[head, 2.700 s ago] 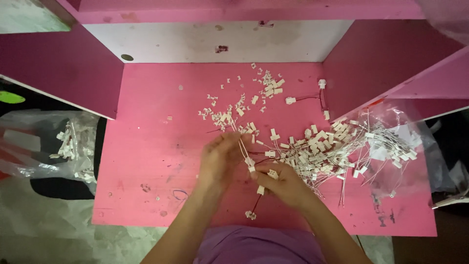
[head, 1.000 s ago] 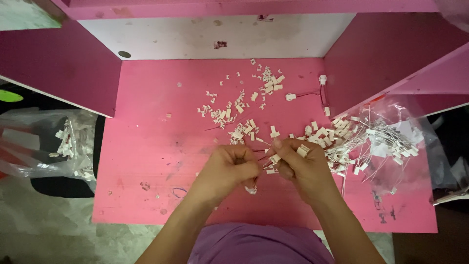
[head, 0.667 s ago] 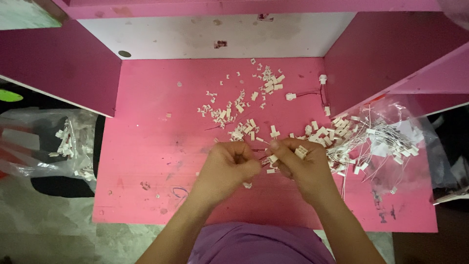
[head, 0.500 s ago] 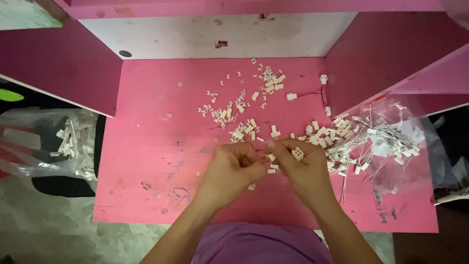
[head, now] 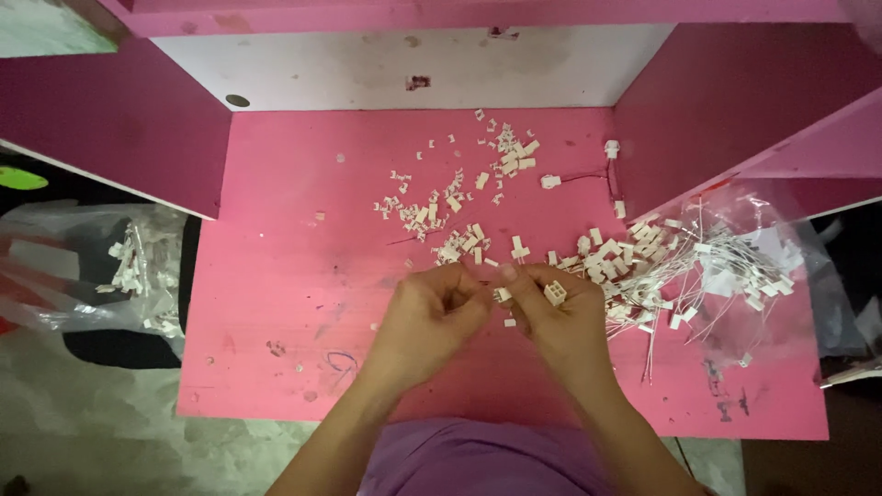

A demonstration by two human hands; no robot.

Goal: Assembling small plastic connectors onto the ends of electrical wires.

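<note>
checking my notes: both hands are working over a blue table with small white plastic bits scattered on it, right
Not quite. The table is pink, not blue, as the head view shows. The rest holds: the left hand and right hand work over it among scattered white plastic bits.

Pink desk with magenta side panels, white back wall, grey floor

There is a single view, from a camera worn on the person's head. It looks almost straight down onto a pink desk, from about arm's length above it. The far edge of the desk lies at the top of the frame; the person's forearms enter from the bottom. The floor shows along the left side.
</note>
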